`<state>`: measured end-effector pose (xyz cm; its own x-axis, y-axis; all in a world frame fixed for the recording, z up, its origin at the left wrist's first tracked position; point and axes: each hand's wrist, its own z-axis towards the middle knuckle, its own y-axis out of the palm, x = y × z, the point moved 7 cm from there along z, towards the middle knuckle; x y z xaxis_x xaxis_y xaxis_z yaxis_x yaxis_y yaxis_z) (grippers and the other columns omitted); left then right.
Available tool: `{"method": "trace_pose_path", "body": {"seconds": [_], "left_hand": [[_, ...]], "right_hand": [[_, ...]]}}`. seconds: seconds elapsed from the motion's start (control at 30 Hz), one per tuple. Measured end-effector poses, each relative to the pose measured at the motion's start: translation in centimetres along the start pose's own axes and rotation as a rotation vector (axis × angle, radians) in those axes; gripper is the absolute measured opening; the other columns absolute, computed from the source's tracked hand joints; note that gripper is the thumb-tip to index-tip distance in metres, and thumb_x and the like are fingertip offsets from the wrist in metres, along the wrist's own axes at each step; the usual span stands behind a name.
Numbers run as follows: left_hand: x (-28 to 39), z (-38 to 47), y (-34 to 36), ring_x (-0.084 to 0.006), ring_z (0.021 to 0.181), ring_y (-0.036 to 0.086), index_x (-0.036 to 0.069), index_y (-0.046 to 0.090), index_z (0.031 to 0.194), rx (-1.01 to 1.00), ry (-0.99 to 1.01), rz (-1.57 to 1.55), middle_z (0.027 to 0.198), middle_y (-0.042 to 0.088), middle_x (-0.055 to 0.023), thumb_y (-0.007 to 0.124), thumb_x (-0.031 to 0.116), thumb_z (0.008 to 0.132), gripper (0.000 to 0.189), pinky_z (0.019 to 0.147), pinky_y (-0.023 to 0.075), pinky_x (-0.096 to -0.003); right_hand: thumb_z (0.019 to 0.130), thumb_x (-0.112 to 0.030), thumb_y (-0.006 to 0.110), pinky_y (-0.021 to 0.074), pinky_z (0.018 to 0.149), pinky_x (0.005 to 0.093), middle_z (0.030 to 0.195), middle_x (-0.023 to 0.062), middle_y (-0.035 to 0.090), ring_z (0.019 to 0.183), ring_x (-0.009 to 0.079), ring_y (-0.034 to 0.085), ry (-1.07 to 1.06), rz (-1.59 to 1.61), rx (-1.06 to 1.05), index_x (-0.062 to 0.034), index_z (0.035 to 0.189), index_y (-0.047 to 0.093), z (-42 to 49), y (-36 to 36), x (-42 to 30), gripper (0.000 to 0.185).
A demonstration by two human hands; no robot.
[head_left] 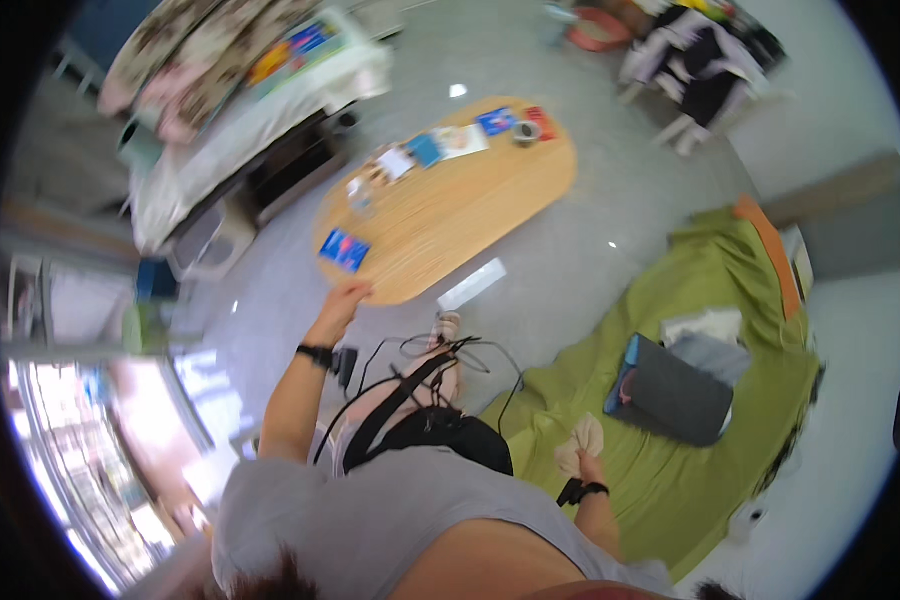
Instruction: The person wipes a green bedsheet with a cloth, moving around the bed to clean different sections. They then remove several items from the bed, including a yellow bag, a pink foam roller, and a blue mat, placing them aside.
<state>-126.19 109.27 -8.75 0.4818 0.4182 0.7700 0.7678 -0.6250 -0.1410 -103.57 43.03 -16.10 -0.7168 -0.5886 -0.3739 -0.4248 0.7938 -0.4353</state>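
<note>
My left hand (347, 302) is held out beside the near left end of an oval wooden table (450, 217), its fingers curled; whether it holds anything small is unclear. A blue packet (344, 250) lies on the table just beyond it. My right hand (591, 466), low on the right, is closed on a bunched beige cloth (581, 442) over a green sofa cover (630, 465). Black cables and a black bag or pouch (439, 439) hang at my waist.
A dark grey folded item (675, 390) and some cloths (709, 352) lie on the green cover. Along the table's far side are a cup (526, 133), packets and papers. Left stands a bench with a white cover (270, 135); a clothes-covered chair (694, 75) is at upper right.
</note>
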Motion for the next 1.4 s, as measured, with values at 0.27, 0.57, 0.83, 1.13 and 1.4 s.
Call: {"method": "trace_pose_path", "body": {"seconds": [0.27, 0.57, 0.83, 1.13, 1.4], "left_hand": [[4.7, 8.2, 7.0, -0.0036, 0.039, 0.026, 0.009, 0.062, 0.094, 0.054, -0.124, -0.157, 0.057, 0.046, 0.0078, 0.060, 0.028, 0.087, 0.020, 0.036, 0.0206, -0.0204], [21.3, 23.0, 26.7, -0.0039, 0.038, 0.027, 0.013, 0.061, 0.082, -0.205, -0.018, 0.033, 0.051, 0.035, 0.0085, 0.059, 0.029, 0.086, 0.016, 0.035, 0.0198, -0.0218], [33.2, 32.9, 48.6, -0.0024, 0.043, 0.029, 0.008, 0.054, 0.086, -0.339, -0.131, -0.128, 0.088, 0.064, -0.0044, 0.051, 0.015, 0.086, 0.008, 0.038, 0.0236, -0.0186], [44.6, 41.9, 57.6, -0.0013, 0.045, 0.031, 0.011, 0.055, 0.088, -0.287, -0.133, -0.396, 0.082, 0.063, -0.0011, 0.058, 0.013, 0.088, 0.004, 0.039, 0.0249, -0.0172], [56.7, 62.1, 61.3, -0.0061, 0.060, 0.049, 0.005, 0.058, 0.094, -0.135, -0.090, -0.490, 0.075, 0.057, 0.0014, 0.053, 0.015, 0.090, 0.012, 0.053, 0.0421, -0.0186]], "right_hand": [[0.073, -0.018, 0.071, 0.0478, 0.079, 0.0372, 0.105, 0.0166, 0.064, 0.096, 0.0271, 0.062, -0.218, -0.122, 0.033, 0.0042, 0.110, 0.060, 7.0, -1.5, -13.2, 0.044], [0.078, -0.010, 0.067, 0.0499, 0.077, 0.0329, 0.104, 0.0120, 0.064, 0.092, 0.0217, 0.062, -0.329, 0.185, 0.141, 0.0035, 0.113, 0.058, 12.9, -9.2, -27.7, 0.039], [0.080, -0.013, 0.064, 0.0538, 0.068, 0.0353, 0.103, 0.0141, 0.063, 0.084, 0.0256, 0.065, -0.107, 0.399, 0.191, 0.0048, 0.117, 0.053, 24.6, -19.8, -39.1, 0.042], [0.080, -0.016, 0.064, 0.0518, 0.073, 0.0347, 0.105, 0.0127, 0.063, 0.089, 0.0243, 0.063, -0.224, 0.174, -0.024, 0.0034, 0.118, 0.053, 42.3, -23.3, -67.5, 0.044], [0.082, -0.018, 0.065, 0.0465, 0.082, 0.0327, 0.112, 0.0112, 0.061, 0.097, 0.0210, 0.059, -0.372, 0.030, -0.157, 0.0036, 0.119, 0.053, 51.4, -14.3, -101.0, 0.044]]}}
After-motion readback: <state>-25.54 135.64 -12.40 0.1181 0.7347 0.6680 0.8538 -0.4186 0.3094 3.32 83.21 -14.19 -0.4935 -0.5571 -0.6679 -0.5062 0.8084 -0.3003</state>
